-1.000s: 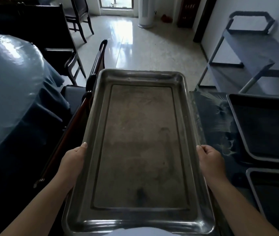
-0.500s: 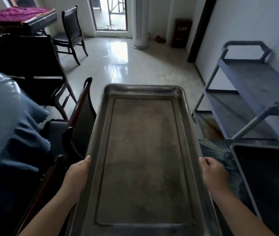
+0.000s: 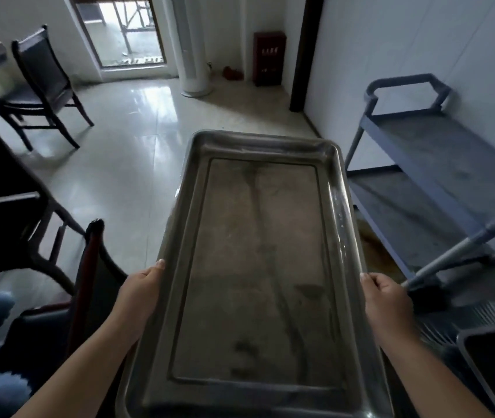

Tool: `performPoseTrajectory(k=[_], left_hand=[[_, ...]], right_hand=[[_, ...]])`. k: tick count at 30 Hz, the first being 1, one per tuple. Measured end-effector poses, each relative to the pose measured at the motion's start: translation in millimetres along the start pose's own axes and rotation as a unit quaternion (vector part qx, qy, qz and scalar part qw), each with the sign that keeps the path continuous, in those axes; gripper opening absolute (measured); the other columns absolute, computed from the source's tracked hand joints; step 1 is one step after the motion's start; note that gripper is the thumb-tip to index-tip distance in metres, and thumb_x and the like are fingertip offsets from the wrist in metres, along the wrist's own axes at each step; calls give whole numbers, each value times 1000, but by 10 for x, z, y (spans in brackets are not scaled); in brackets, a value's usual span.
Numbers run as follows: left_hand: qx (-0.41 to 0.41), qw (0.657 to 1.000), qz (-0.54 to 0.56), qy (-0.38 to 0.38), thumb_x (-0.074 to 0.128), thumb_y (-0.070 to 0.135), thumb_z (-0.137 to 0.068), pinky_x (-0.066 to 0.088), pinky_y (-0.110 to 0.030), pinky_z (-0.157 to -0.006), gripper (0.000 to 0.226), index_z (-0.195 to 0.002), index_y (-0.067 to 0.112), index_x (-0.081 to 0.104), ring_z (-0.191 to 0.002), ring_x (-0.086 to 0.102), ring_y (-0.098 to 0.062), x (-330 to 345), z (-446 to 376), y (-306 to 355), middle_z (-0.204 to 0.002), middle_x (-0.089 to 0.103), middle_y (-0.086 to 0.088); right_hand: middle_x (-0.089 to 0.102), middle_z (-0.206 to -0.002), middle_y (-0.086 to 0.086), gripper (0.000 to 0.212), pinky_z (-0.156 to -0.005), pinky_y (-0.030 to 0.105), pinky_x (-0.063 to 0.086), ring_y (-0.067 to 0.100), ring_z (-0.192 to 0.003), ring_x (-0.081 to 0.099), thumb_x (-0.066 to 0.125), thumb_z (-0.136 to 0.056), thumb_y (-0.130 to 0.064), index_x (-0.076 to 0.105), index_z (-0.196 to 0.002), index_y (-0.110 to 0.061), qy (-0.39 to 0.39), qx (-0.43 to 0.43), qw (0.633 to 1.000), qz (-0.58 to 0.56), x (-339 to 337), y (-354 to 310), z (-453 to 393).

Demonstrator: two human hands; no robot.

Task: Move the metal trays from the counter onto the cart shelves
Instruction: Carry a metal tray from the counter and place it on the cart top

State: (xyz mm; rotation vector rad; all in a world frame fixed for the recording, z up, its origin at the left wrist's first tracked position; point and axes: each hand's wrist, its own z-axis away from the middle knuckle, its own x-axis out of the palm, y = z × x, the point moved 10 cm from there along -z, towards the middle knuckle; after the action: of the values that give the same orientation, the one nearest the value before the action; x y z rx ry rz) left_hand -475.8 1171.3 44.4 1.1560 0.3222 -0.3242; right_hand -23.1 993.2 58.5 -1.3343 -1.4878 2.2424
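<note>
Steel tray [image 3: 258, 267] is riding mid-air, both long rims clenched by left hand [image 3: 139, 297] and right hand [image 3: 386, 300]. I'm judging its far corner risks clipping the cart [image 3: 421, 188] post at 2 o'clock.

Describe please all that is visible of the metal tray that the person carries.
The metal tray is a long rectangle with rounded corners, a raised shiny rim and a dull, stained, empty flat bottom. It is held roughly level, lengthwise away from the person. The left hand and right hand each have a grip on one long side. The grey cart stands to its right, apart.
</note>
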Motion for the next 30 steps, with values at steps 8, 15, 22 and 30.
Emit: performPoseTrajectory(k=[8,15,22,30], left_hand=[[22,999,-36,-6,52,49,-98,57,-51,-84,48,-79,12,77,-84,70,-36,739,-1394,928,-82,75,-15],[51,997,-46,-34,53,48,-99,57,-41,-71,47,-73,16,77,-74,72,-30,1431,-2202,1825,-68,76,-5],[90,985,-71,-131,51,44,-100,54,-36,-71,44,-71,22,75,-77,71,-28,2545,-2824,2624,-72,75,-3],[148,939,-98,-294,54,40,-100,54,-41,-75,44,-70,21,79,-71,69,-28,4250,-3583,3592,-71,76,-9]], right_hand=[[58,-59,4,28,-54,32,42,22,-57,55,49,-97,-34,63,-78,-20,46,10,999,-14,270,-192,-1413],[57,-56,-2,30,-52,29,36,17,-56,54,51,-96,-35,59,-70,-22,93,30,995,4,86,-344,-2579],[62,-70,9,23,-65,37,38,30,-70,54,53,-97,-26,69,-89,-11,159,76,984,21,-303,-181,-3170],[53,-61,8,27,-62,36,34,29,-66,50,56,-95,-21,58,-69,-14,318,183,930,12,-730,128,-3431]])
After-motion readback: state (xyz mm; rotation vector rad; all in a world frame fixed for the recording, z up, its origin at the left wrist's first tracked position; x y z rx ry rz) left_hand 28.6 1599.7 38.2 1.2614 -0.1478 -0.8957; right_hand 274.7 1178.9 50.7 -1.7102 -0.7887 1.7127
